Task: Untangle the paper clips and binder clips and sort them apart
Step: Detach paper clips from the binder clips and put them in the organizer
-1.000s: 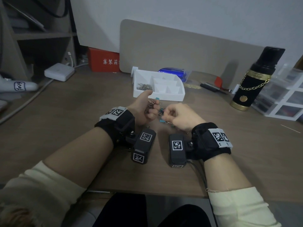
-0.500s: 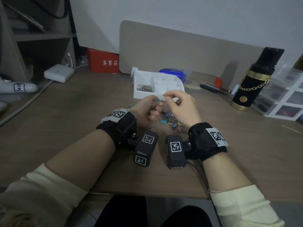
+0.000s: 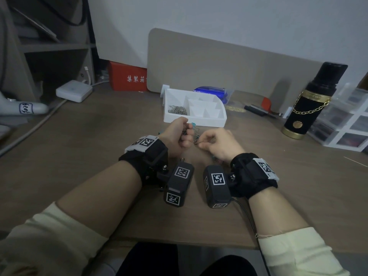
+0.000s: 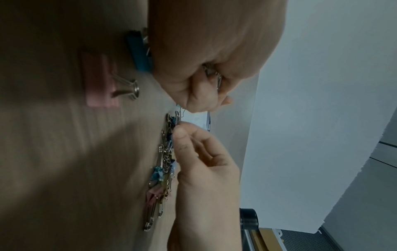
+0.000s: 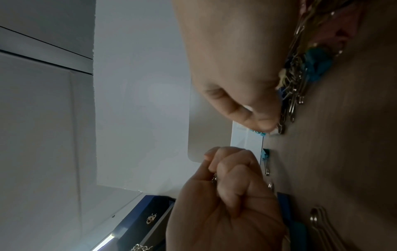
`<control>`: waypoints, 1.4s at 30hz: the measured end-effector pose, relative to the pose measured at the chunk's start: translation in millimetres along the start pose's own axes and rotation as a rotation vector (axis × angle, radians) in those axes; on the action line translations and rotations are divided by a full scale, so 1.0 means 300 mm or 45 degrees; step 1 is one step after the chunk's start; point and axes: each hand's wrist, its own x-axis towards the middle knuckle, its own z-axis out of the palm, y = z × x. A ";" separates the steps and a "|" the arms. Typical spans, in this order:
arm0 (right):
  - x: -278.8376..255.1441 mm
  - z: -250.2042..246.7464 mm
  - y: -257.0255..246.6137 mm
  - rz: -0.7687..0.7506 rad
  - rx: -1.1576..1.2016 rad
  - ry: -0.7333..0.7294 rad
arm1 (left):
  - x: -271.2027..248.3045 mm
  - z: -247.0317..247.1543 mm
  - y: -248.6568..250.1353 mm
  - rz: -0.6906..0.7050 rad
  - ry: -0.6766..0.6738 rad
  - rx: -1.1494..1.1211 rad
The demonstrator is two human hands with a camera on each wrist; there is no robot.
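Observation:
A tangle of silver paper clips and small coloured binder clips lies on the wooden desk between my hands, also visible as the tangle. My left hand is a fist gripping a bunch of paper clips, seen again as the bunch. My right hand pinches a paper clip at the tangle's far end, thumb and forefinger together. A pink binder clip and a blue binder clip lie loose under the left hand. A small teal binder clip lies apart.
A white compartment tray stands just beyond the hands, with several paper clips in its left section. A black and gold flask and clear drawers stand at the right. A red box and a white adapter sit at the back left.
My right hand, raised near the tray half a second ago, has come back down to the tangle. The left hand keeps its bunch and sits slightly further forward.

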 end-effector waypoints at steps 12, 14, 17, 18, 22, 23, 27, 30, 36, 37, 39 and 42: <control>0.017 -0.007 0.003 -0.008 -0.009 0.118 | 0.009 -0.008 0.011 0.087 0.043 -0.134; 0.013 -0.009 0.008 0.066 -0.126 -0.021 | 0.008 -0.009 0.010 0.073 0.033 -0.121; 0.017 -0.009 0.011 0.111 -0.165 -0.076 | 0.005 -0.008 0.009 0.052 0.027 -0.102; 0.017 -0.009 0.013 0.127 -0.163 -0.072 | 0.004 -0.007 0.009 0.050 0.027 -0.095; 0.016 -0.013 0.012 0.111 -0.215 -0.021 | 0.004 -0.008 0.009 0.031 0.025 -0.077; 0.016 -0.013 0.009 0.094 -0.223 0.008 | 0.003 -0.008 0.009 0.028 0.026 -0.075; 0.016 -0.016 0.003 0.119 -0.243 0.011 | 0.002 -0.007 0.008 0.029 0.030 -0.070; 0.015 -0.013 0.007 0.184 -0.201 -0.055 | 0.001 -0.008 0.007 0.032 0.033 -0.060; 0.018 -0.014 -0.012 0.181 -0.250 -0.126 | 0.001 -0.010 0.006 0.032 0.015 -0.052; 0.016 -0.015 -0.015 0.175 -0.267 -0.137 | 0.002 -0.010 0.005 0.033 0.013 -0.050; 0.011 -0.017 -0.020 0.176 -0.276 -0.141 | 0.004 -0.010 0.005 0.034 0.009 -0.048; 0.008 -0.018 -0.026 0.161 -0.275 -0.160 | 0.004 -0.011 0.007 0.035 0.001 -0.050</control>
